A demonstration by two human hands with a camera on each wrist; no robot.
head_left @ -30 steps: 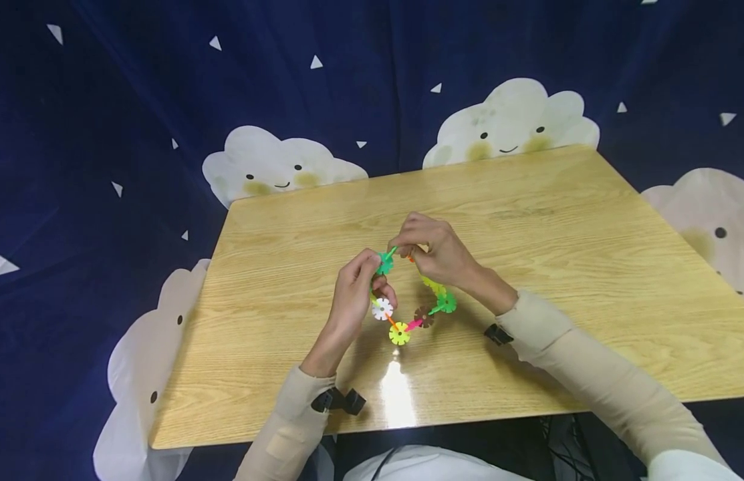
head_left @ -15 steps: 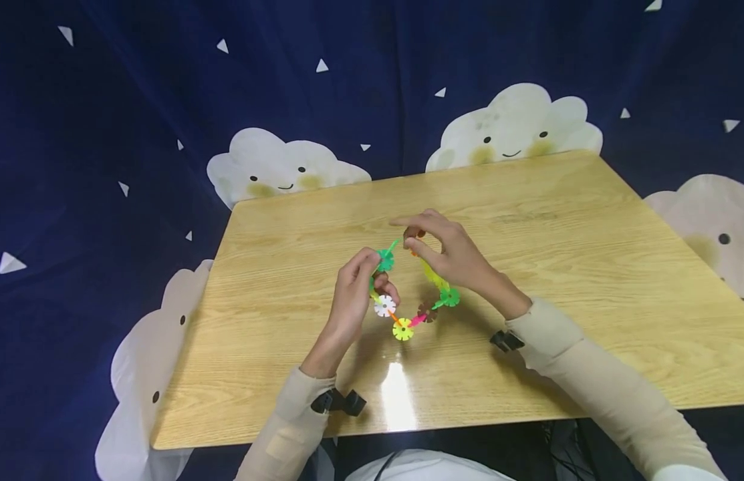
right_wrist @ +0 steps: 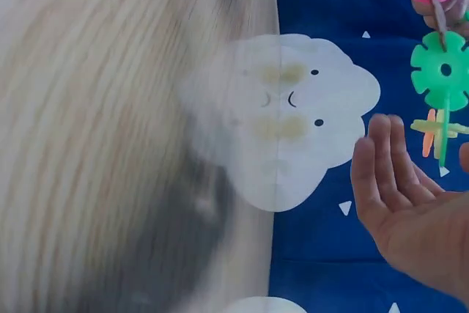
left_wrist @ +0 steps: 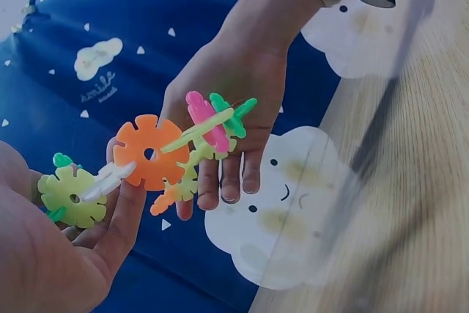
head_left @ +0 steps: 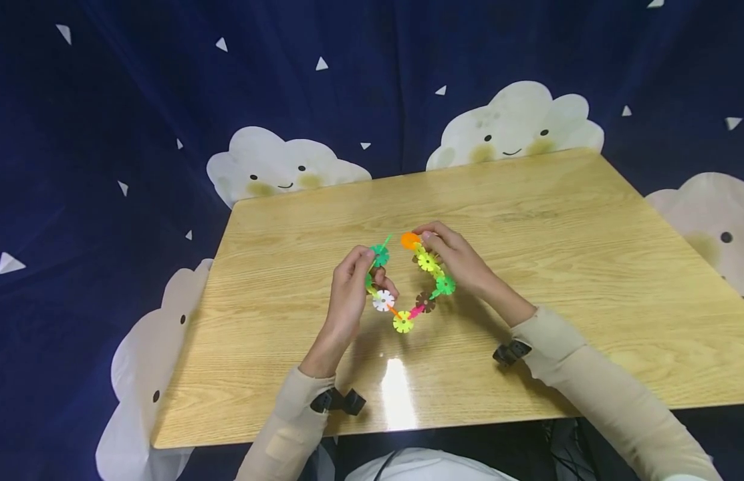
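A chain of flower-shaped interlocking discs [head_left: 403,322] hangs between both hands in an open loop above the table. Near the end with a green disc [head_left: 380,255], my left hand [head_left: 347,280] pinches it; a thin green piece sticks up there. At the opposite end, by an orange disc [head_left: 410,240], my right hand [head_left: 458,257] grips with thumb and forefinger. A gap parts the two ends. White, yellow, brown and green discs lie between. In the right wrist view, the right hand's [right_wrist: 410,203] other fingers extend beside a green disc [right_wrist: 432,71].
A light wooden table [head_left: 275,247] lies under the hands, its front edge close to the person's body. Behind it hangs a dark blue curtain [head_left: 323,100] with clouds and white triangles. Black camera mounts [head_left: 338,401] sit on both wrists.
My right hand has let go of the green end piece and drawn back to the right, now holding the chain near the orange disc. The left hand keeps its grip.
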